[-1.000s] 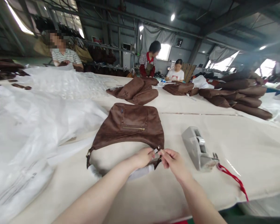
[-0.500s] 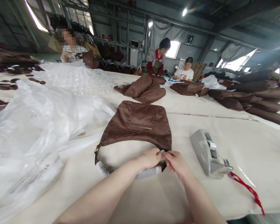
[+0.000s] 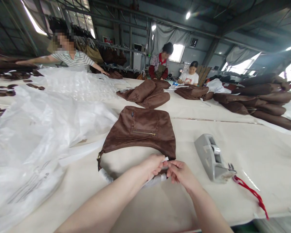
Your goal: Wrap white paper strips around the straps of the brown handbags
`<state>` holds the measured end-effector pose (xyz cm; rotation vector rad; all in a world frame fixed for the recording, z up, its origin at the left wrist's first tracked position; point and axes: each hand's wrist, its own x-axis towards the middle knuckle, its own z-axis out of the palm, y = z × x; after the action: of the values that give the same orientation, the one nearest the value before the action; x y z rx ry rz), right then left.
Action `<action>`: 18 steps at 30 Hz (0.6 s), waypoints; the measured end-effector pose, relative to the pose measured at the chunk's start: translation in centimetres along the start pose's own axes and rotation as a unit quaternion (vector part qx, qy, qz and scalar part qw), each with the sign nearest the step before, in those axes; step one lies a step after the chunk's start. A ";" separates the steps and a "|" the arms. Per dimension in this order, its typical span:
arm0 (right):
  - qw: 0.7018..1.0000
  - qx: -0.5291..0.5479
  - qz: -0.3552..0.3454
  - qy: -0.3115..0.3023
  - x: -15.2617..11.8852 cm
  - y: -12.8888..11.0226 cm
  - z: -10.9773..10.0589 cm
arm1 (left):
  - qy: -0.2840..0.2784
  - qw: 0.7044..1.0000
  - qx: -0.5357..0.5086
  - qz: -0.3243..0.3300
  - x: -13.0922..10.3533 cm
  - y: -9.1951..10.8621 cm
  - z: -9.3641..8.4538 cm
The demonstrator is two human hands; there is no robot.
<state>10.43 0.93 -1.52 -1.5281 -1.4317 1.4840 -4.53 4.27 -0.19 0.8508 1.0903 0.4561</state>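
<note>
A brown shoulder bag (image 3: pixel 145 126) with a zipped pocket lies flat on the pale table (image 3: pixel 208 200), its strap curving toward me. Pale wrapping (image 3: pixel 157 180) covers much of the strap. At the strap's right end, close to the bag's corner, my left hand (image 3: pixel 156 164) is closed on the strap, with a small white piece showing at its fingertips. My right hand (image 3: pixel 178 171) meets it there, thumb and forefinger pinched at the same spot. The fingers hide what exactly the right one pinches. A grey tape dispenser (image 3: pixel 213 158) stands to the right of my hands.
Clear plastic bags (image 3: pixel 38 139) are heaped at the left. More brown bags (image 3: pixel 147 94) lie beyond, with a stack (image 3: pixel 259 98) at the far right. A red cord (image 3: pixel 252 191) trails from the dispenser. Co-workers, one in a striped shirt (image 3: pixel 72 60), are across the table.
My fingers have shifted slightly at the strap end, and a white piece now pokes up from the left ones. The striped-shirt co-worker has put down a brown bag and stretched both arms out.
</note>
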 end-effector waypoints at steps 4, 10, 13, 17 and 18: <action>0.997 -0.039 -0.056 0.039 0.6 0.6 0.3 | -0.110 0.984 -0.118 -0.070 -0.9 0.3 0.4; 0.988 0.001 -0.089 0.129 0.2 0.8 2.0 | -0.175 0.954 -0.229 -0.085 -1.4 0.2 1.1; 0.986 0.064 -0.074 0.139 0.3 1.1 2.4 | -0.205 0.941 -0.260 -0.066 -1.4 0.1 1.3; 0.988 0.096 -0.053 0.105 1.1 1.7 1.5 | -0.210 0.940 -0.267 -0.045 -1.6 0.2 1.5; 0.991 0.080 -0.046 0.099 1.4 1.7 1.1 | -0.196 0.945 -0.258 -0.044 -1.7 0.2 1.6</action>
<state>9.62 1.43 -3.76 -1.4462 -1.2207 1.3196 -3.77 2.63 1.29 0.4000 0.5939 0.4468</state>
